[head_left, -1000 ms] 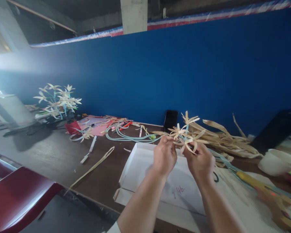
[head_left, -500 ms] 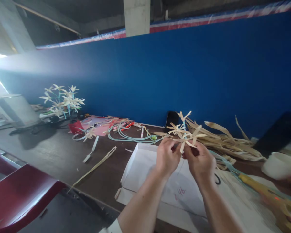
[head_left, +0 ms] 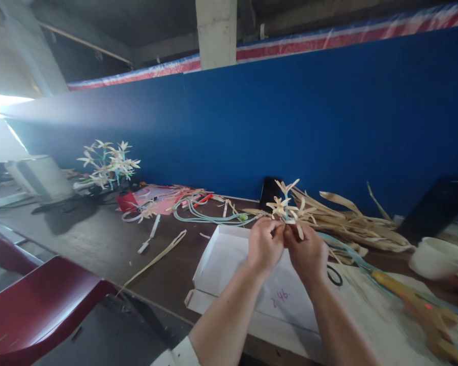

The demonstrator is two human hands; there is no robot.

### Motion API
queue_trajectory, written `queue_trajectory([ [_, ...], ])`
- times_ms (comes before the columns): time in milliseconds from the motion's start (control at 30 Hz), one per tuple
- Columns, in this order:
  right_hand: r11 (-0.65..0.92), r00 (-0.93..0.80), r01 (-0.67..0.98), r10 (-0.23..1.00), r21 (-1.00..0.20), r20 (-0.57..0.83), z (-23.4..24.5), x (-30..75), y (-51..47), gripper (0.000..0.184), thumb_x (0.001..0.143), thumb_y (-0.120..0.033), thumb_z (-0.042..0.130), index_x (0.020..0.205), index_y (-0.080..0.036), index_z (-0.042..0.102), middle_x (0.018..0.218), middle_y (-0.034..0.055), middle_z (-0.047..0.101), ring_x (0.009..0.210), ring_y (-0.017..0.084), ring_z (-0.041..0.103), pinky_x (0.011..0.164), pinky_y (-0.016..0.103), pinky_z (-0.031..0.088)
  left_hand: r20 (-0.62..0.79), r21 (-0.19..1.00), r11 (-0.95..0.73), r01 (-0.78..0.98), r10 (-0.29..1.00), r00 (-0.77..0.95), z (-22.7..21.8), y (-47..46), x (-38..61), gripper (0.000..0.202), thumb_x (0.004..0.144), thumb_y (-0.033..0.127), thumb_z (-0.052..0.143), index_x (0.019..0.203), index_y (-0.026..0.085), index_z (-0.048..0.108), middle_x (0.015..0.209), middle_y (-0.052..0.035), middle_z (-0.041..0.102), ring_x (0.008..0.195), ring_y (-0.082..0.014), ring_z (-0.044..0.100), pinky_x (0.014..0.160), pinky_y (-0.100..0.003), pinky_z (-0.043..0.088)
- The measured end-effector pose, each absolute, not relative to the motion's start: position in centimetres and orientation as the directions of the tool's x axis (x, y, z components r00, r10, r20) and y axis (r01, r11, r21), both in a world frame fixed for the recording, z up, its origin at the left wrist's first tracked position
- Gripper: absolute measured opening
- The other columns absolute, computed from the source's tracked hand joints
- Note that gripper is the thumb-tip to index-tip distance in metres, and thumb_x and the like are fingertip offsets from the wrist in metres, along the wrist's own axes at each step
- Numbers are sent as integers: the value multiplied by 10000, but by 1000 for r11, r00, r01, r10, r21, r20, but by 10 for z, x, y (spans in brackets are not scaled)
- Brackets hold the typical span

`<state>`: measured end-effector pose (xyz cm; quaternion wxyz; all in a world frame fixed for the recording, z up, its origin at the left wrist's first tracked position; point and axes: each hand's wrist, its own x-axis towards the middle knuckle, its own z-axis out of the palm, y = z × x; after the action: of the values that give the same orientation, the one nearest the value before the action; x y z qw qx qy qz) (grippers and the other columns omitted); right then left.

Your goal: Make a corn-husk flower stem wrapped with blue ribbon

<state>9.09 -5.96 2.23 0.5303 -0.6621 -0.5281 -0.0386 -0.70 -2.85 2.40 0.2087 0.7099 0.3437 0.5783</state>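
- While both forearms reach forward and converge in the head view, the left hand point(head_left: 266, 243) turns inward, thumb and fingers pinched at the base of the flowers point(head_left: 279, 206).
- Facing it, the right hand point(head_left: 307, 250) has curled fingers, gripping the same base.
- Flowers stand upright just above both hands' fingertips.
- Below the hands lies a white box point(head_left: 223, 259); handwritten "2 46." point(head_left: 280, 298) shows between the forearms.
- Husks point(head_left: 351, 223) lie beyond the right hand, a glue gun point(head_left: 399, 288) to its right.
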Motion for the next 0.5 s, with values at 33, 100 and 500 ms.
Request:
queue_trajectory([
  [33, 126, 433, 744, 657, -656, 617, 22, 91, -59, 205, 771, -358, 539, 764, -198, 665, 714, 37, 663, 605, 167, 582, 560, 245, 394, 690, 682, -690, 242, 717, 99, 23, -28, -7, 162, 817, 156, 529, 744, 165, 673, 739, -36, 633, 746, -133, 563, 717, -250, 450],
  [100, 128, 428, 743, 663, -656, 614, 20, 91, -59, 207, 773, -358, 539, 748, -194, 663, 699, 43, 662, 604, 175, 588, 553, 248, 397, 710, 662, -713, 231, 695, 111, 20, -27, -9, 164, 818, 151, 526, 760, 168, 678, 734, -37, 634, 745, -135, 559, 717, -250, 451],
  [500, 186, 343, 821, 595, -540, 727, 8, 92, -60, 281, 813, -420, 552, 882, -191, 698, 731, 46, 677, 652, 171, 607, 620, 251, 416, 609, 790, -613, 37, 790, 76, 11, -16, -13, 84, 761, 186, 611, 741, 166, 689, 756, -23, 627, 752, -128, 560, 717, -238, 436],
])
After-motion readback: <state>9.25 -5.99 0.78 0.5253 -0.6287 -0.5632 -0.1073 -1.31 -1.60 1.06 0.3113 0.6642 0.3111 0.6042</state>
